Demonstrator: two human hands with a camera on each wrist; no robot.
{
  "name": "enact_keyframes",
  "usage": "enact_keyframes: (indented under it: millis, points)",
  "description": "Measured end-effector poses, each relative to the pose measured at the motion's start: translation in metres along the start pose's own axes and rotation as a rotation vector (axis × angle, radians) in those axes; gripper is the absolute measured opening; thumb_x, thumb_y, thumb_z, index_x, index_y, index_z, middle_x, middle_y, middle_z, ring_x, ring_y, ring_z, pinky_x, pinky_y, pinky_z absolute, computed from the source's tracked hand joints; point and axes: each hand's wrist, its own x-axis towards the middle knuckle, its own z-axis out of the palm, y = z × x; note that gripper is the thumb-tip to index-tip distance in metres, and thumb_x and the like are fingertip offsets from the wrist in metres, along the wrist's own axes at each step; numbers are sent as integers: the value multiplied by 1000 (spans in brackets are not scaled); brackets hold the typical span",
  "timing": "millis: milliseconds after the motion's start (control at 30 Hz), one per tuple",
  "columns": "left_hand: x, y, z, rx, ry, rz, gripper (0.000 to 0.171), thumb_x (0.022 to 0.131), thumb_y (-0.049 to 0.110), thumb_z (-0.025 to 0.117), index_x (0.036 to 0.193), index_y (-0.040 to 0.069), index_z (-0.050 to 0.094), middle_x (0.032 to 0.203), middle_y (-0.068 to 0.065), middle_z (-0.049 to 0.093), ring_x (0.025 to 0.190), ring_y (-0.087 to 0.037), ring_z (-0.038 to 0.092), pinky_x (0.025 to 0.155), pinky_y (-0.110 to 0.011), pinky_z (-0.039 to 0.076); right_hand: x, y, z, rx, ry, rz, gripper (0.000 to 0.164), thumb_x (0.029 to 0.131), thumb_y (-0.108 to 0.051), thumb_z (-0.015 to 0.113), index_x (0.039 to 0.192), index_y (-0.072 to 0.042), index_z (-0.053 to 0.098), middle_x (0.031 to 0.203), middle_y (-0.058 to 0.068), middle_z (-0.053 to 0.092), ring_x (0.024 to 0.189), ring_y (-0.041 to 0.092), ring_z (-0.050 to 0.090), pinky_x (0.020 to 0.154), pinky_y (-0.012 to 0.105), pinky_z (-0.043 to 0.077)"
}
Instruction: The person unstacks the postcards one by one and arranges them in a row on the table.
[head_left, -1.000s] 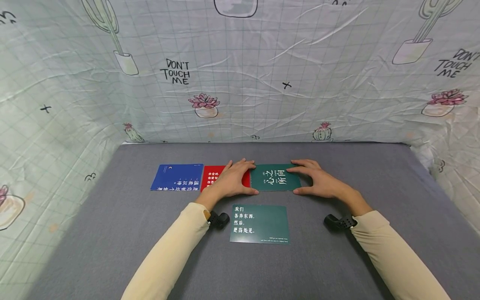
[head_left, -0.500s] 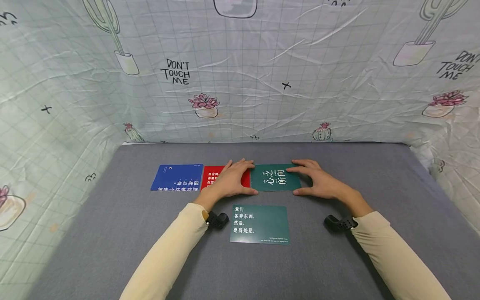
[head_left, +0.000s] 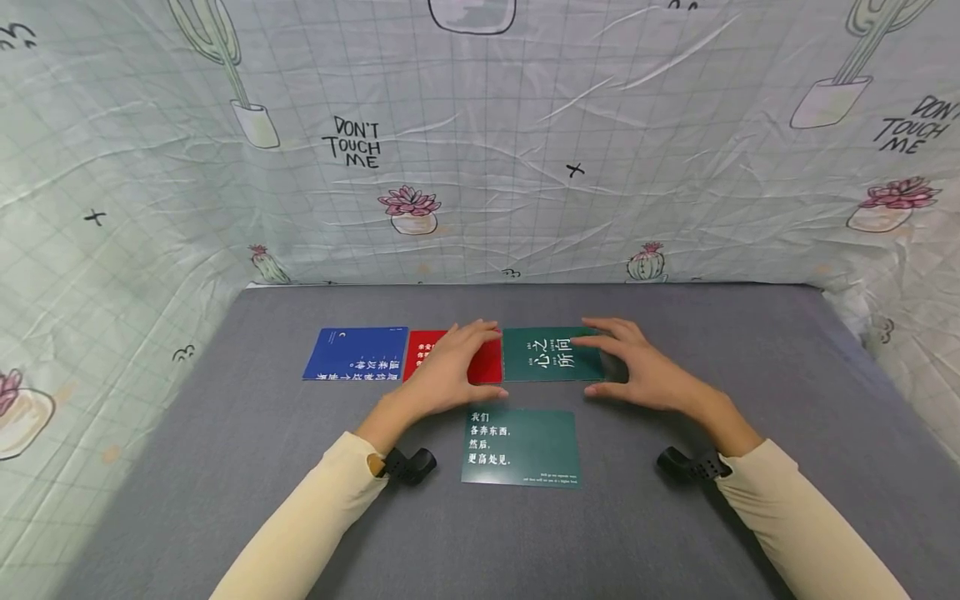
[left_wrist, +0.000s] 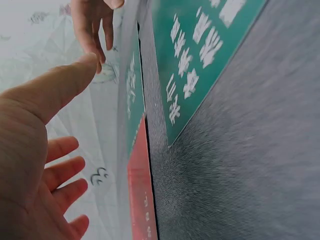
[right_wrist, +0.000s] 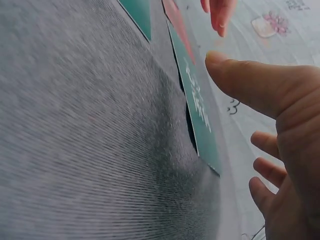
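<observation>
Three cards lie edge to edge in a row across the grey table: a blue card (head_left: 356,353), a red card (head_left: 486,360) and a green card (head_left: 517,354) with large white characters. My left hand (head_left: 442,371) hovers over the red card, covering part of it, thumb and fingers spread and holding nothing. Around the right end of the green card, my right hand (head_left: 648,367) is held with fingers apart, slightly raised. Both wrist views show gaps between the fingers and the cards. Closer to me lies a second green card (head_left: 525,462) with several lines of white text.
The grey cloth-covered table (head_left: 622,533) carries the cards. Behind and at the sides hangs a white curtain (head_left: 480,142) with cactus drawings. A black wrist strap (head_left: 408,467) sits on the left wrist, another black strap (head_left: 693,467) on the right.
Both hands have lifted off the row of cards. My left hand has drawn back to the left, away from the first green card, uncovering more of the red card's right end. The cards stay put.
</observation>
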Motion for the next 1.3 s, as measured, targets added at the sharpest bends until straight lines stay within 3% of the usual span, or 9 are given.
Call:
enact_keyframes:
  millis: [300,767,933,1100,1300]
  points:
    - [-34,15,-6,-84,14,-38,83,72,43,81,141,11,46,150,-3,36,138,-20,29,107,-47,33,-14,-19,1,11,34,-21,66,81,-38,76,137,-13,51,148,12,34,135,31,24,98,61,31]
    - [-68,26,2,-169,60,-10,82,70,39,83,139,12,48,147,-4,38,133,-18,32,101,-50,39,-37,-50,17,86,56,-9,67,80,-42,75,137,-18,51,145,4,40,132,23,33,98,55,36]
    - [-78,27,7,-225,44,-27,81,70,39,82,139,14,47,146,0,38,133,-19,33,102,-53,36,-44,-57,23,102,61,12,68,79,-43,75,137,-18,51,142,1,42,131,22,36,97,54,38]
    - [-84,22,10,-282,36,-30,79,70,39,83,138,15,49,143,1,42,131,-19,34,103,-55,33,-48,-61,27,111,60,19,69,79,-45,75,138,-19,51,142,1,43,130,21,37,96,55,39]
    - [-88,21,11,-285,35,-27,78,70,39,83,137,17,49,138,5,45,127,-17,37,102,-56,32,-51,-63,33,133,63,15,71,75,-42,79,136,-17,52,141,5,44,130,22,37,96,55,38]
